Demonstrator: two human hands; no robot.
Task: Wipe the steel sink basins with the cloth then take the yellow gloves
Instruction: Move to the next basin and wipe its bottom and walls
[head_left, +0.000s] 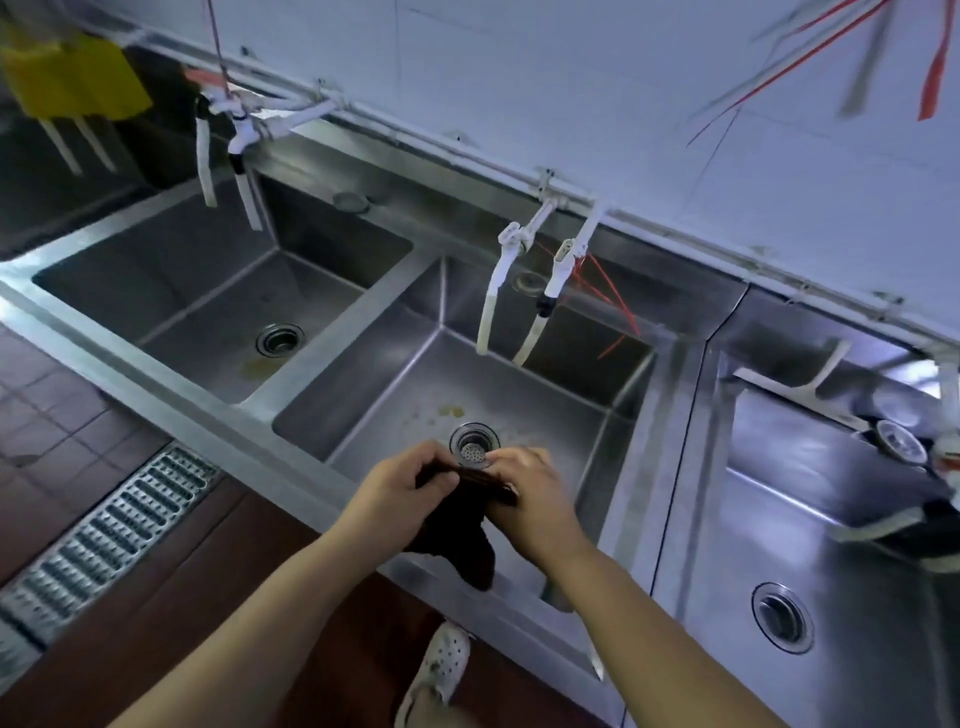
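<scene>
The cloth (457, 535) is dark brown, nearly black. The sink basins (519, 384) are grey brushed steel, with yellowish-brown stains beside the middle drain (474, 440). The gloves (72, 78) at the far left corner are bright yellow. The taps (519, 291) are white, red strings (613, 301) trailing behind them. The floor tiles (171, 582) are reddish-brown, and the shoe (439, 670) is white with holes.

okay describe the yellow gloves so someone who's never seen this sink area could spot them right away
Start at the long steel sink unit and follow the white pipe along the wall to its far left end. The yellow gloves hang there, above and left of the left basin; nothing else here is bright yellow.
</scene>
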